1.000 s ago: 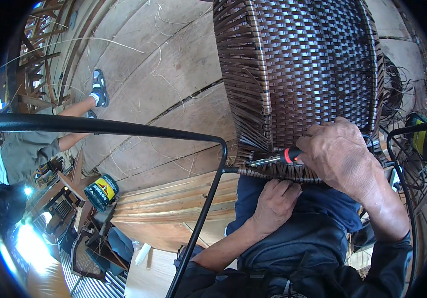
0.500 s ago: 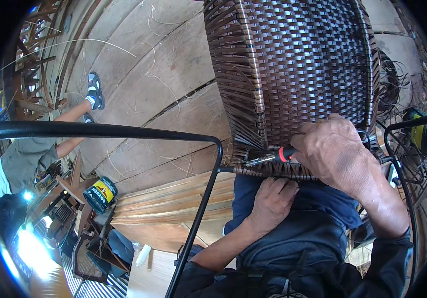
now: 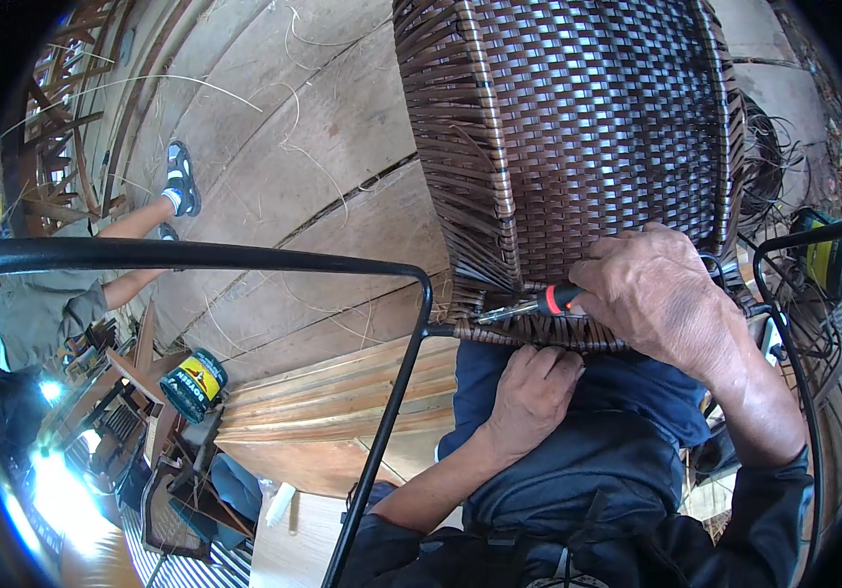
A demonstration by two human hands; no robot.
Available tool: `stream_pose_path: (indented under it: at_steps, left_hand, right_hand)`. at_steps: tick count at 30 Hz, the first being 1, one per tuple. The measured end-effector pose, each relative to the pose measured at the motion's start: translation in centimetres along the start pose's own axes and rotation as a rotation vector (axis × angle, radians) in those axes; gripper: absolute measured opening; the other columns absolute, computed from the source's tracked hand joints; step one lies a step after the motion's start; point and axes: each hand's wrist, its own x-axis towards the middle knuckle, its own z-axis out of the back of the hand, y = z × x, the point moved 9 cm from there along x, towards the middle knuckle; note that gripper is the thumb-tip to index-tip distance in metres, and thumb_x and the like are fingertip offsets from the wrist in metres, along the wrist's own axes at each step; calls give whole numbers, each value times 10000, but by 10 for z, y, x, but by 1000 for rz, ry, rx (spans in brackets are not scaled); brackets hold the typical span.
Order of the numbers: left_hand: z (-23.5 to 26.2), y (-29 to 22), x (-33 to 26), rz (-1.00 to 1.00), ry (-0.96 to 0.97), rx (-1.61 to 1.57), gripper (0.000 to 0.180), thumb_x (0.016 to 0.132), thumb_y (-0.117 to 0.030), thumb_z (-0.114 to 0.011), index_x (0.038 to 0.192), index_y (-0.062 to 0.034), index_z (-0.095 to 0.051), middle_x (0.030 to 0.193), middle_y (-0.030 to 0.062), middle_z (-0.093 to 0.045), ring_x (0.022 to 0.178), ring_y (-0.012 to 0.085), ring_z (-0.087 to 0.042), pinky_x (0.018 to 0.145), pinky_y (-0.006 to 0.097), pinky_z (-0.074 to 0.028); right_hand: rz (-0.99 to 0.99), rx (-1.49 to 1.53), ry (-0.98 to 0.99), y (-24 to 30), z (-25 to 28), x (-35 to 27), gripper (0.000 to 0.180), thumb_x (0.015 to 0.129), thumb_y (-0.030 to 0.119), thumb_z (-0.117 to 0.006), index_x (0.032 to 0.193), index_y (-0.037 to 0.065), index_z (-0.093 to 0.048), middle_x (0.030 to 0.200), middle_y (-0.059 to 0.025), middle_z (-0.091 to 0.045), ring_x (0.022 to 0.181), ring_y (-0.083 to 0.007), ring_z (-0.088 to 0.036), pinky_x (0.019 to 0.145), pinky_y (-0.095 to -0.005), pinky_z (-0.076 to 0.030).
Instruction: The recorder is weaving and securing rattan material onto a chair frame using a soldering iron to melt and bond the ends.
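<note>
A dark brown woven wicker piece (image 3: 617, 127) on a black metal frame stands before me, its near edge across my lap. My right hand (image 3: 651, 299) is closed round the black-and-red handle of a tool with a slim metal shaft (image 3: 509, 314). The shaft points left, and its tip is at the near left corner of the weave. My left hand (image 3: 536, 392) has its fingers curled against the near woven edge (image 3: 568, 335), below the tool. Loose strip ends stick out along the left side (image 3: 450, 147) of the weave.
Black frame tubes (image 3: 195, 255) run to my left and right (image 3: 788, 363). A dark green bucket (image 3: 193, 384) stands by wooden boards (image 3: 333, 402) on the left. Another person's leg (image 3: 137, 223) is at the far left. Coiled dark strips (image 3: 769, 157) lie at the right.
The whole view has shifted slightly, with the wicker piece a little further left. Both hands keep their grip, and the tool tip stays at the near left corner.
</note>
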Motion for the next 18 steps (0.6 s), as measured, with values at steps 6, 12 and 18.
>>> stream_pose_path:
  at_steps: [6,12,18]
  left_hand:
    - [1,-1,0,-8,-6,21,209,735,-45,-681,934,-16,-624,833,95,-535,757,269,-519,697,366,-460]
    - [-1,-1,1,4,7,36,199,744,-55,-675,933,-19,-624,841,95,-536,771,269,-520,707,363,-460]
    - [-1,1,0,20,22,53,194,753,-67,-670,935,-18,-623,846,94,-535,774,264,-521,715,361,-463]
  right_hand:
    - [6,62,-45,0,4,0,208,820,296,-654,873,95,-648,788,-57,-607,758,-211,-638,682,-341,-491]
    - [40,123,-123,-2,4,-3,208,806,274,-670,894,86,-656,802,-64,-614,768,-226,-637,703,-357,-494]
    - [34,151,-121,-3,0,-1,207,809,267,-666,891,78,-651,802,-66,-614,774,-239,-633,712,-361,-489]
